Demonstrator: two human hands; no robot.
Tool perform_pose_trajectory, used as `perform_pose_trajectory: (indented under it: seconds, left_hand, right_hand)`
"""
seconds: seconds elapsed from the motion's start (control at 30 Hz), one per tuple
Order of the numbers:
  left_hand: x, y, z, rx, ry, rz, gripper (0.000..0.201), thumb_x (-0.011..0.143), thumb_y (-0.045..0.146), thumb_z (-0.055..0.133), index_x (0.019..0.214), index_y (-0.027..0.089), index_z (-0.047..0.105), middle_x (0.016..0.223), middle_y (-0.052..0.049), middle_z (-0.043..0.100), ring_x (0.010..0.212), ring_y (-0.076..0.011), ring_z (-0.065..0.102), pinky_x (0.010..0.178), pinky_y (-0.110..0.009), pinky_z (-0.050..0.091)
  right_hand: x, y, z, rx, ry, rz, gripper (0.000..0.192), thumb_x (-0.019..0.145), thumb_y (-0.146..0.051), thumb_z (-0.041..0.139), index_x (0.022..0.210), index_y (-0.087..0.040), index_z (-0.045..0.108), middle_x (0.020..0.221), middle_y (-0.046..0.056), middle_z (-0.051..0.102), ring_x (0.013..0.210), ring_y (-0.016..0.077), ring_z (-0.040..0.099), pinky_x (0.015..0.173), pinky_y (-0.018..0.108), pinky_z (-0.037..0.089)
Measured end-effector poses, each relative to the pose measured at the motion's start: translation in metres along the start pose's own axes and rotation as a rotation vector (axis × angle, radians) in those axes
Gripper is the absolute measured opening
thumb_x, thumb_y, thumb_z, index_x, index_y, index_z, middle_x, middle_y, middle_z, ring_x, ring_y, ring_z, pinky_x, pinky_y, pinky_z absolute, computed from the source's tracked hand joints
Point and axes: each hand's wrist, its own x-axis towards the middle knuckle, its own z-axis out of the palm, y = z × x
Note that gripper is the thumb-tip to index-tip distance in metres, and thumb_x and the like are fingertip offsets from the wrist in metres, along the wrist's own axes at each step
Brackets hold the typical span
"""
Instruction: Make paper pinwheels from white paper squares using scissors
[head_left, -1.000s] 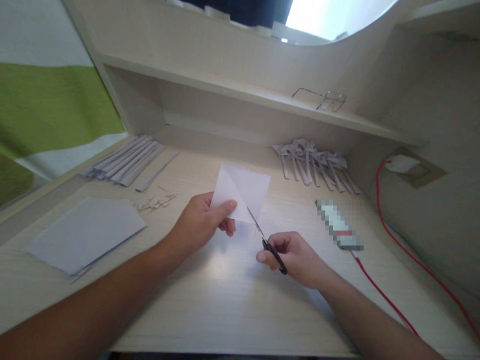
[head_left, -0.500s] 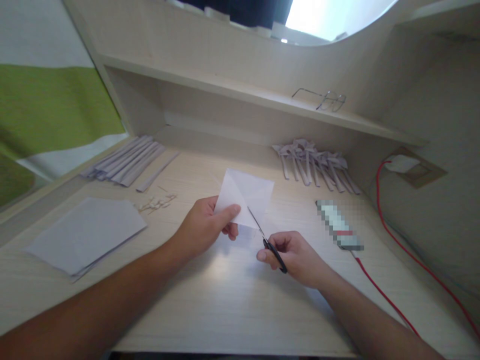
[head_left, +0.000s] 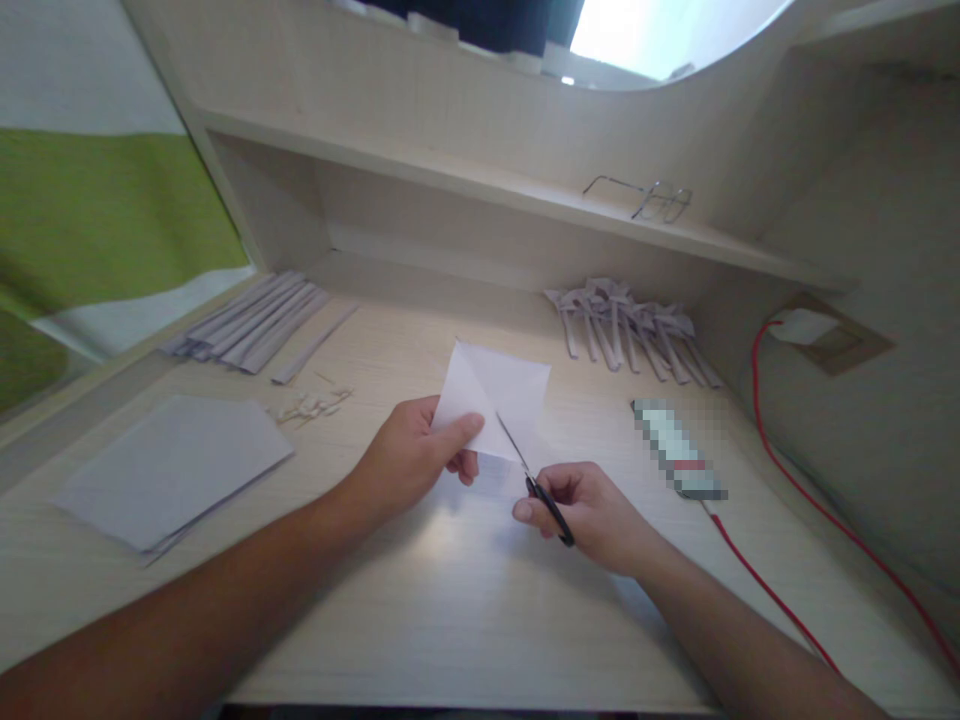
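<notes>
A white square sheet of paper [head_left: 510,385] with diagonal creases is held above the desk. My left hand [head_left: 420,445] pinches it at its left edge, thumb on top and fingers underneath. My right hand [head_left: 589,515] grips a pair of scissors [head_left: 550,508] by the black handles. Their thin blade lies over the paper's lower middle, pointing up and left along a crease. Whether the blades are fully closed, and how far any cut runs, I cannot tell.
On the left lie rolled paper sticks [head_left: 255,320], small pale pieces [head_left: 315,402] and paper sheets [head_left: 180,470]. Paper pinwheel-like shapes on sticks [head_left: 630,320] rest at the back right. A phone [head_left: 679,450] with a red cable [head_left: 772,590] is on the right; glasses [head_left: 660,200] sit on the shelf.
The paper and my left hand have shifted very slightly to the right. My right hand and the scissors are almost where they were.
</notes>
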Motion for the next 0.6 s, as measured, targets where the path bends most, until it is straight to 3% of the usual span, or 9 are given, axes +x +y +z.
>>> perform_pose_trajectory:
  seconds: [0.6]
  left_hand:
    - [-0.0011,0.0035,0.0004,-0.003,0.01,0.002,0.03,0.09,0.037,0.063,0.068,0.015,0.063,0.056,-0.002,0.068,0.053,-0.0138,0.061,0.059,-0.026,0.049]
  right_hand:
    - [0.0015,0.0002,-0.0011,-0.031,0.016,-0.022,0.045,0.074,-0.054,0.08,0.057,-0.018,0.058,0.051,-0.004,0.047,0.051,0.0099,0.035,0.052,0.028,0.024]
